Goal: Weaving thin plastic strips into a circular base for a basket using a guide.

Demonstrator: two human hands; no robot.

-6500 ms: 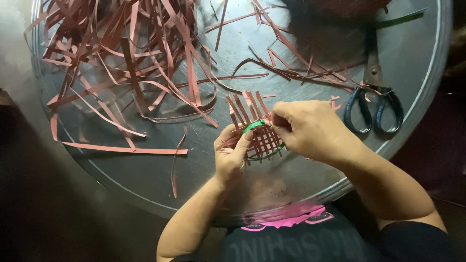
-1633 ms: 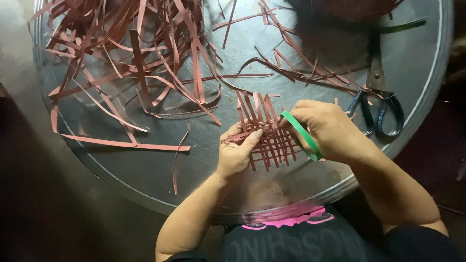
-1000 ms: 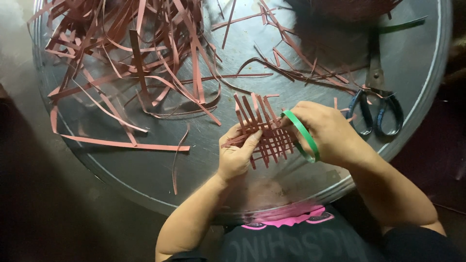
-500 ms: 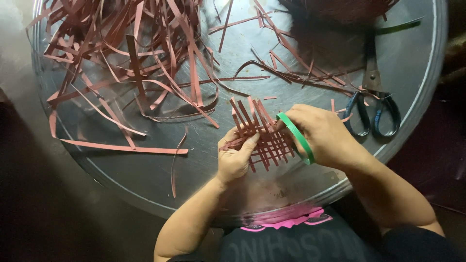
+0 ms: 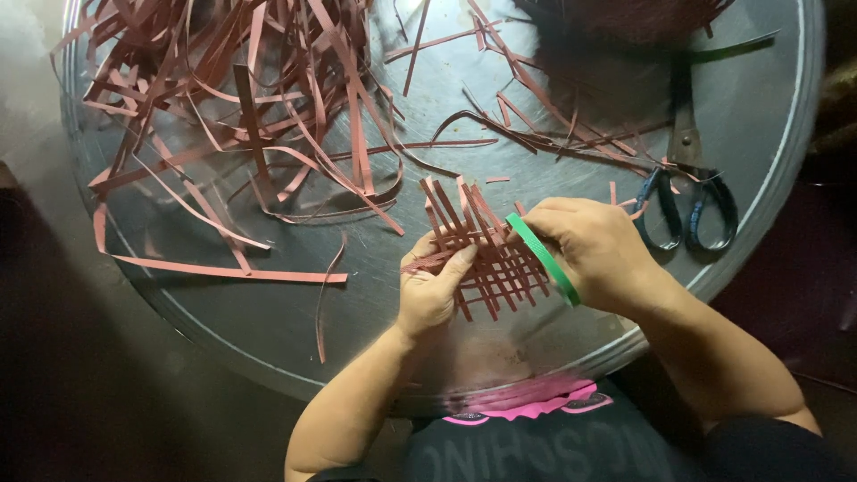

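Two hands meet over a small woven mat (image 5: 482, 254) of reddish-brown strips, seen from the head camera. The left hand (image 5: 430, 290) pinches the mat's near-left edge, thumb on top, apparently to keep the crossings from sliding. The right hand (image 5: 594, 254), just right of the mat, is closed on a green strip (image 5: 543, 259) laid along that edge — likely lined up with the weave. Up and left of the mat, loose strips (image 5: 250, 125) lie heaped on the round metal tray (image 5: 768, 223). Right of the mat, beyond the right hand, scissors (image 5: 687, 192) rest flat.
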